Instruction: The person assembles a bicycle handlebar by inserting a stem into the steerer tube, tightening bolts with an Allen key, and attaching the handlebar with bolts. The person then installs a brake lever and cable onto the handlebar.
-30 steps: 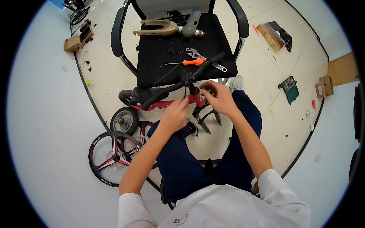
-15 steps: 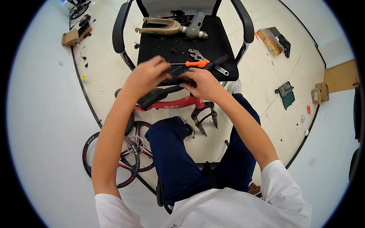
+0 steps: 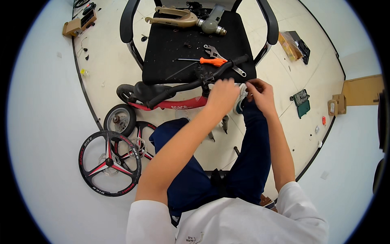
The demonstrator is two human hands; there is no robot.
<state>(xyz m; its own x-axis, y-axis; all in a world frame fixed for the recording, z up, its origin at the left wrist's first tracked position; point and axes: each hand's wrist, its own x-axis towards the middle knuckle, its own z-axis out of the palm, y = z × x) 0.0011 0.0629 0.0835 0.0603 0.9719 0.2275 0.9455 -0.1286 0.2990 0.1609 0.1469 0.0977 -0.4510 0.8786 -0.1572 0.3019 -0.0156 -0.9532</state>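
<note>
My left hand, its back toward me and fingers curled, is just right of the stem clamp of a black handlebar. To its right, my right hand has bent fingers drawn in toward the thumb. Whatever either one holds is hidden or too small to make out. Below and between them shows a white shoe. The handlebar belongs to a red bike frame and lies across the front of a black chair seat. On that seat lie an orange-handled screwdriver, an adjustable wrench and a thin black rod.
A tan fork and a grey-green part rest at the seat's back. Spoked wheels and a small tyred wheel are on the floor at left. Cardboard boxes and an opened green case lie at right.
Both hands have moved right, off the stem area to beside the seat's front right corner. The stem clamp and thin black rod now show. My view has shifted slightly.
</note>
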